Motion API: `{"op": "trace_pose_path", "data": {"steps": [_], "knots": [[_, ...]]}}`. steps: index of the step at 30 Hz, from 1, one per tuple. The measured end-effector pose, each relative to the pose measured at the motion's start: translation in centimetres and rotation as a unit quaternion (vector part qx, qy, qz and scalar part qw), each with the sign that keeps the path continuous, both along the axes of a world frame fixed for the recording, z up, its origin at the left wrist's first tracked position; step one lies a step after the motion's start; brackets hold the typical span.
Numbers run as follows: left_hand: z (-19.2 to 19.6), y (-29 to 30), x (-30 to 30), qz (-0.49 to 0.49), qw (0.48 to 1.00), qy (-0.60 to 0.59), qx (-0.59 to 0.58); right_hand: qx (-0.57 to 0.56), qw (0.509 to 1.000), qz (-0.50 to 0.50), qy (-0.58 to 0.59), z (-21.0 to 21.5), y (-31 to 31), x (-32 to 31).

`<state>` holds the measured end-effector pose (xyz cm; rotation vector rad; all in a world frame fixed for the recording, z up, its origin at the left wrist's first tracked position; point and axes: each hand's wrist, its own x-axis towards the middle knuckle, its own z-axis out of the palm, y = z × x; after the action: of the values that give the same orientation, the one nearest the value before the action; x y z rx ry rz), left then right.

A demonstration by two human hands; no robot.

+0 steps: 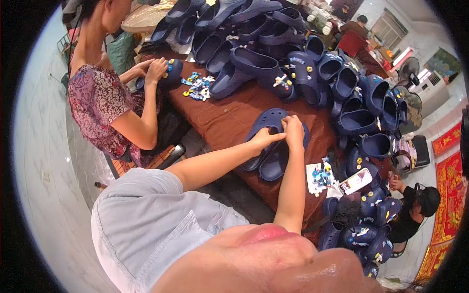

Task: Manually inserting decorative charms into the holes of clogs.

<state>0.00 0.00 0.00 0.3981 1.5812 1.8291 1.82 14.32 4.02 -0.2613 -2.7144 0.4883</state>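
Observation:
A pair of navy foam clogs lies in front of me on the brown-covered table. My left hand is closed on the clogs, its thumb stretched toward the other hand and its other fingers partly hidden. Close beside it, my right hand grips the upper part of the right-hand clog with bent fingers. Whether a small charm sits between those fingers is hidden. Right of my right forearm, small blue, white and yellow shoe charms lie on a white sheet.
A phone rests beside the charms. Navy clogs are heaped along the far side, and more decorated clogs are piled at right. At left, another person handles a clog near a second charm pile. A fan stands behind.

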Motion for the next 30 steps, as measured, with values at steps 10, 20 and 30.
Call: {"op": "trace_pose_path", "data": {"steps": [10,20,30], "knots": [[-0.9,1.6,-0.8,0.034,0.943,-0.238,0.229,-0.095,0.991,0.042,0.08,-1.7,1.1,-0.8],[-3.1,2.3,-2.4,-0.009,0.93,-0.282,0.235,-0.127,0.989,0.054,0.061,-1.9,2.6,-2.2],[-4.0,1.7,-2.4,-0.023,0.926,-0.29,0.24,-0.169,0.985,0.024,0.031,-1.8,1.6,-1.8]]}}
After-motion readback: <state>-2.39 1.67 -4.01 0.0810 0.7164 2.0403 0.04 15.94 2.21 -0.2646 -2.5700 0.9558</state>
